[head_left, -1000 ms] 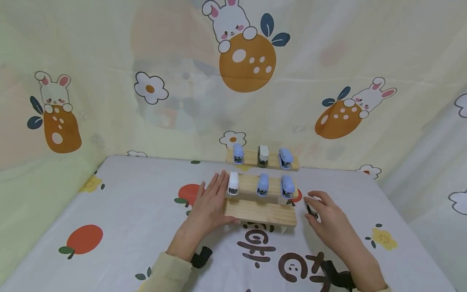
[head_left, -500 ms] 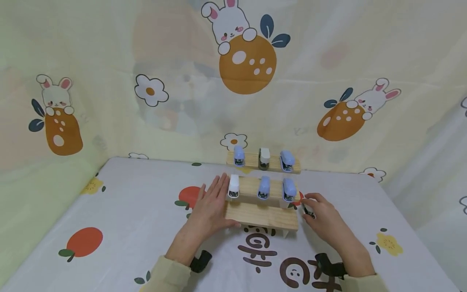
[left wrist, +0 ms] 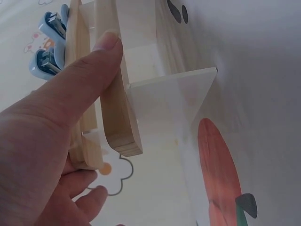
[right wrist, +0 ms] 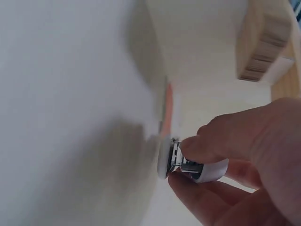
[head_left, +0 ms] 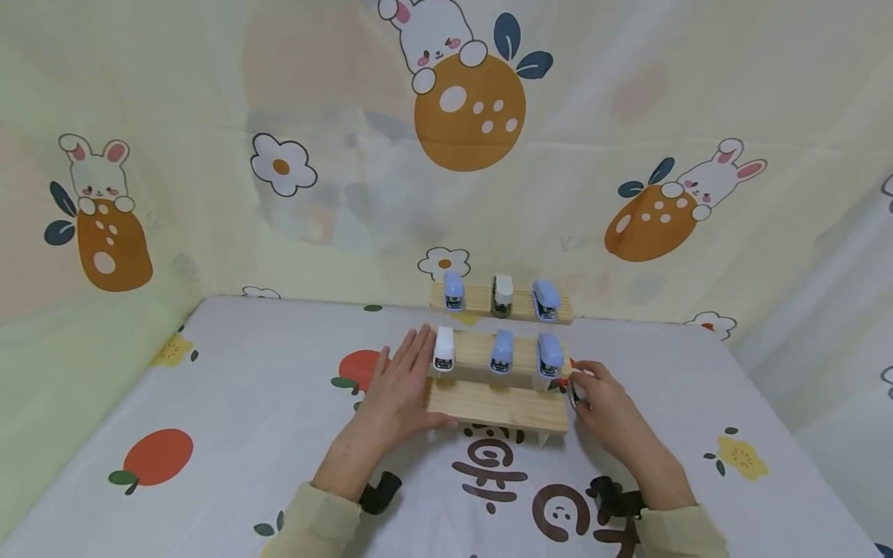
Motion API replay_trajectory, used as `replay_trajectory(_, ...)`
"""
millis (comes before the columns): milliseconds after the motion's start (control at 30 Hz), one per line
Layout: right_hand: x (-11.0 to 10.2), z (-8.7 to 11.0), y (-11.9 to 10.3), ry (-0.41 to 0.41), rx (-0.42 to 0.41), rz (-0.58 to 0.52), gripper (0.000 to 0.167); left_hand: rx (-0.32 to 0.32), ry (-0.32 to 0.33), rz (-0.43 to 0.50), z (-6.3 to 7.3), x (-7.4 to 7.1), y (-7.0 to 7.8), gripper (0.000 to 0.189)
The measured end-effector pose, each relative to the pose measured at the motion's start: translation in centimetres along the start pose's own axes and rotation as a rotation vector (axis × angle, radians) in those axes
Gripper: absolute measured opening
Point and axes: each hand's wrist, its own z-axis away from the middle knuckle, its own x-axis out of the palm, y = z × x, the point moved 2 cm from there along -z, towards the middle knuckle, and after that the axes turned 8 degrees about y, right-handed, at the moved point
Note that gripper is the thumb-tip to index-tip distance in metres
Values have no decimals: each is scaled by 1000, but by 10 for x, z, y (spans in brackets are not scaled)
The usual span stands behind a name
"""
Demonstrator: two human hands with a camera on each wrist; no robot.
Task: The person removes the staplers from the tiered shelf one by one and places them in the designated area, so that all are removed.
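Note:
In the head view, a three-step wooden display rack [head_left: 497,406] stands mid-table. Along its left end lies my left hand [head_left: 392,397], fingers straight and thumb on the bottom board; the left wrist view shows that thumb [left wrist: 84,77] pressing the board's front edge. Beside the rack's right end, my right hand [head_left: 612,404] pinches a small white stapler [right wrist: 214,171] between thumb and fingers. The middle board carries a white stapler [head_left: 444,349] and two blue ones, including this blue stapler [head_left: 501,352]. Two blue staplers flank a pale grey stapler [head_left: 502,296] on the top board.
White translucent supports [left wrist: 174,96] hold up the boards. A patterned cloth [head_left: 230,496] with fruit and flower prints covers the table. Behind the rack hangs a rabbit-print curtain [head_left: 335,232].
My right hand has moved left with the stapler, closer to the rack's right end. My left hand stays at the rack's left end.

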Motion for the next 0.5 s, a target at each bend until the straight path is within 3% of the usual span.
replay_trajectory(500, 8, 2, 1, -101, 74, -22, 44, -10, -8, 2, -1, -1, 1, 130)
